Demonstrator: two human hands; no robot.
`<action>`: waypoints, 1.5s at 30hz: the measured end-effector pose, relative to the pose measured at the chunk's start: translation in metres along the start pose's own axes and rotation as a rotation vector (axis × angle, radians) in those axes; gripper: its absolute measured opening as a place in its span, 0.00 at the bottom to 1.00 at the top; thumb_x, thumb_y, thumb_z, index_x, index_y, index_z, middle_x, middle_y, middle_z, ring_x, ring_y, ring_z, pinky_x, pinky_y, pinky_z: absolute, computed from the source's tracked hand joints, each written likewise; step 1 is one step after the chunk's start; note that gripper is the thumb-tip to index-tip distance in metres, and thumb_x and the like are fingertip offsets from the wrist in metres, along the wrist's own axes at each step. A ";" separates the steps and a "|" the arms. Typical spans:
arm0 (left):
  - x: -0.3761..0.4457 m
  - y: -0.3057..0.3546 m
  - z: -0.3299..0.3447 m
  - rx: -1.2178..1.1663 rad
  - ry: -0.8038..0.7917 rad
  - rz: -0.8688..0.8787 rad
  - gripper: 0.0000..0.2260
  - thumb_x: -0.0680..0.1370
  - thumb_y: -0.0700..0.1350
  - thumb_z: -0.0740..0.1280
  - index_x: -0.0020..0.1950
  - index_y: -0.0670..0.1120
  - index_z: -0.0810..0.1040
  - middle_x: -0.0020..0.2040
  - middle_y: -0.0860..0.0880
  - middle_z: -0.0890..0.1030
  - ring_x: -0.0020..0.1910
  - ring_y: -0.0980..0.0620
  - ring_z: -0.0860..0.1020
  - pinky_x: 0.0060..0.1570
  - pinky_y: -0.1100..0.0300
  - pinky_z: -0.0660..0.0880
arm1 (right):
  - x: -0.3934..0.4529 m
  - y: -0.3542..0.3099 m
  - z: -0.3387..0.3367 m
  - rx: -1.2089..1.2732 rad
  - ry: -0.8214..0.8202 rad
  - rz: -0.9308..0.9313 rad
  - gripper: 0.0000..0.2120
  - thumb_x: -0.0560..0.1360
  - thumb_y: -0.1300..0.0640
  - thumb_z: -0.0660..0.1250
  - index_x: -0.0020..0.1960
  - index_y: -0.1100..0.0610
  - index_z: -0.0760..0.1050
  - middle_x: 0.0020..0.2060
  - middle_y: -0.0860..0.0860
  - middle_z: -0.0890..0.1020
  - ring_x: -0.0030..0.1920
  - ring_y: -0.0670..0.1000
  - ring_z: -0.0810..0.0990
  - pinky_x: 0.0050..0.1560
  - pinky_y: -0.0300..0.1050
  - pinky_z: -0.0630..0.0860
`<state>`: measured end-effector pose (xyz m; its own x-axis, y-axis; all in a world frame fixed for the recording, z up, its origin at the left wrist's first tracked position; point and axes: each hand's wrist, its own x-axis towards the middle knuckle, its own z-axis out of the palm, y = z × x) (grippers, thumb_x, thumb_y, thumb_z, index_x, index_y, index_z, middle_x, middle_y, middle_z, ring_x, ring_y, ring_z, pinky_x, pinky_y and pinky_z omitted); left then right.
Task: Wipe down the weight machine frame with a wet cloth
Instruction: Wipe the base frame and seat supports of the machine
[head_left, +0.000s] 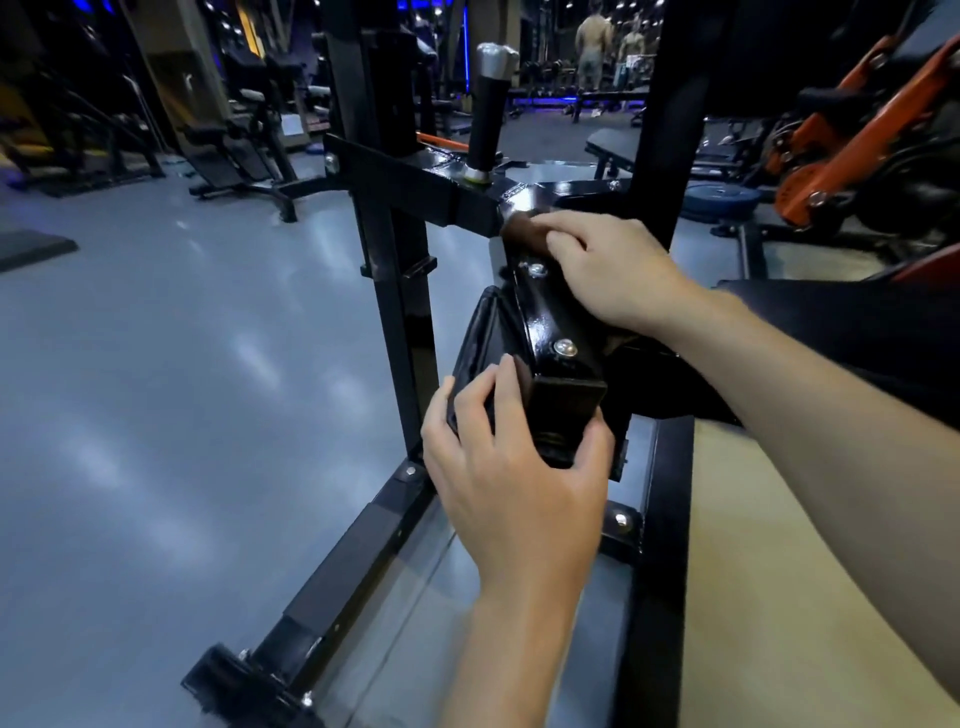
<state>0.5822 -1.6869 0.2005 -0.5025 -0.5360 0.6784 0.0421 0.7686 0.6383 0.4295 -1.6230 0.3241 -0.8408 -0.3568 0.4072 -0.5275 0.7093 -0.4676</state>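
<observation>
Left hand (511, 457) is closest to the lens, fingers and thumb curled around the blunt end of the black frame bar (550, 332), basically bracing it. It's a real grip on the bar end, nothing else in that hand. Further up the same bar, the right hand (608, 265) has its fingers folded down over a dark brownish cloth (524, 231), pressing it onto the top face near where the bar meets the cross beam (415, 189). Can't tell from this angle how wet the cloth is.

For doing this bit well, my take: keep the bracing hand planted so the bar doesn't wobble, and pull the cloth in long strokes down toward that hand instead of scrubbing in circles. The two silver bolts (564, 347) on the side face look like grime traps, so I'd wrap the cloth over a fingertip and go around each head. Side and underside faces probably need their own pass, since only the top is getting covered right now. The upright post (395, 291) beside it looks untouched yet.
</observation>
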 end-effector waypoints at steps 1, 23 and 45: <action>0.000 0.000 0.001 -0.011 0.005 -0.006 0.30 0.73 0.60 0.70 0.71 0.47 0.78 0.65 0.53 0.77 0.72 0.44 0.68 0.63 0.41 0.74 | -0.013 0.000 -0.005 0.010 -0.007 -0.016 0.18 0.85 0.50 0.55 0.70 0.39 0.77 0.57 0.45 0.84 0.52 0.49 0.81 0.51 0.45 0.75; 0.000 -0.001 0.001 -0.060 -0.010 -0.039 0.30 0.73 0.61 0.71 0.72 0.47 0.77 0.64 0.54 0.76 0.75 0.46 0.66 0.65 0.41 0.73 | 0.016 -0.013 -0.009 -0.184 -0.045 -0.026 0.22 0.80 0.52 0.54 0.67 0.36 0.77 0.55 0.46 0.82 0.51 0.54 0.79 0.53 0.49 0.78; 0.001 0.003 -0.003 -0.062 -0.004 -0.042 0.29 0.73 0.60 0.71 0.70 0.47 0.78 0.63 0.54 0.77 0.74 0.45 0.66 0.67 0.43 0.71 | 0.006 -0.013 -0.007 -0.184 -0.066 -0.075 0.22 0.82 0.54 0.53 0.70 0.39 0.75 0.64 0.50 0.80 0.58 0.57 0.78 0.57 0.51 0.76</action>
<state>0.5840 -1.6865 0.2044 -0.5082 -0.5658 0.6493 0.0746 0.7222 0.6877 0.4321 -1.6300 0.3376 -0.8092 -0.4476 0.3806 -0.5629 0.7762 -0.2840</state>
